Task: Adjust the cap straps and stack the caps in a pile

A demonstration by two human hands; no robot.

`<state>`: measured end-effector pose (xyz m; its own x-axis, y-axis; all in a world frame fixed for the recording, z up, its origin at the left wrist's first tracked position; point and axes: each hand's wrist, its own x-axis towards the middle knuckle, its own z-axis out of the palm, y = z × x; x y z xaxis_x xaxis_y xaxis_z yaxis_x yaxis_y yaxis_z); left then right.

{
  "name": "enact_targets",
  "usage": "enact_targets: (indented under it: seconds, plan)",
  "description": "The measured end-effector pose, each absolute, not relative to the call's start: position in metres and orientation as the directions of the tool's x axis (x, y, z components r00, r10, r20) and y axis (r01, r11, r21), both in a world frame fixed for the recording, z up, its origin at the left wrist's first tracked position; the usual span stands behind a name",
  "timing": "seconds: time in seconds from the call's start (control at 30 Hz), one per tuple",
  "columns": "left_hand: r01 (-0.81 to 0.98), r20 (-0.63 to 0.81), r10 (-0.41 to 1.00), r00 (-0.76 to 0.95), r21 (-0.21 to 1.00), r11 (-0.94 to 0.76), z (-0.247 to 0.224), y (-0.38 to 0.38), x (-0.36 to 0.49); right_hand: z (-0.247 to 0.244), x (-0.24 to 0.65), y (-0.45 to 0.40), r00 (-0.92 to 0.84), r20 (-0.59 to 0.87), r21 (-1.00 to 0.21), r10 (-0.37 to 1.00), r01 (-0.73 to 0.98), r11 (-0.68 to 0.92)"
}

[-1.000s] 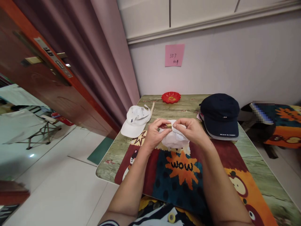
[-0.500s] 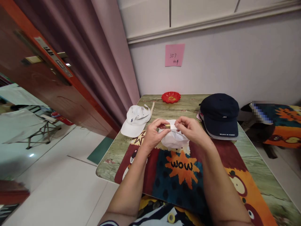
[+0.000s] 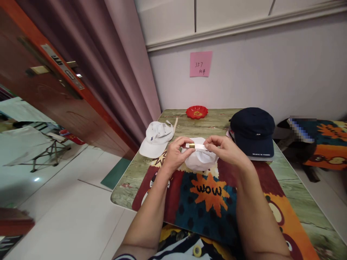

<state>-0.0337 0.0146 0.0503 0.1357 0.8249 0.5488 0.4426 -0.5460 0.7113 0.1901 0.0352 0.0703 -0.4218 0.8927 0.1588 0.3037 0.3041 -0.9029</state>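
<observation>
A white cap rests on the patterned mat in front of me, its back strap facing me. My left hand pinches the strap beside its gold-coloured buckle. Between the fingertips of my right hand is the other end of the white strap, drawn straight between both hands. Another white cap, with a small dark logo and a loose strap, lies to the left. On the right sits a dark navy cap with small lettering on its brim.
The wood-look table carries a colourful mat with "WOW" on it. A red scalloped dish stands at the back. Beyond are a wall with a pink note, a curtain and an open door at left.
My right hand has moved slightly right, and more of the strap now shows between my hands. The buckle has shifted a little left with my left hand.
</observation>
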Motion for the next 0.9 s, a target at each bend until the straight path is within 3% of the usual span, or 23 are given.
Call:
enact_targets:
  seconds: [0.33,0.77,0.9]
  plan:
    - [0.436,0.566,0.782,0.261,0.654,-0.618,0.056,0.014,-0.027,0.061,0.176,0.038,-0.435,0.182,-0.874,0.882,0.340,0.348]
    - [0.467,0.548,0.807,0.219,0.668,-0.580,0.051,0.020,-0.029,0.058,0.184,0.044,-0.506,0.156,-0.890,0.848,0.301,0.343]
    - [0.428,0.486,0.845,0.225,0.730,-0.533,0.049,0.022,-0.035,0.055,0.179,0.044,-0.493,0.143,-0.890,0.858,0.315,0.329]
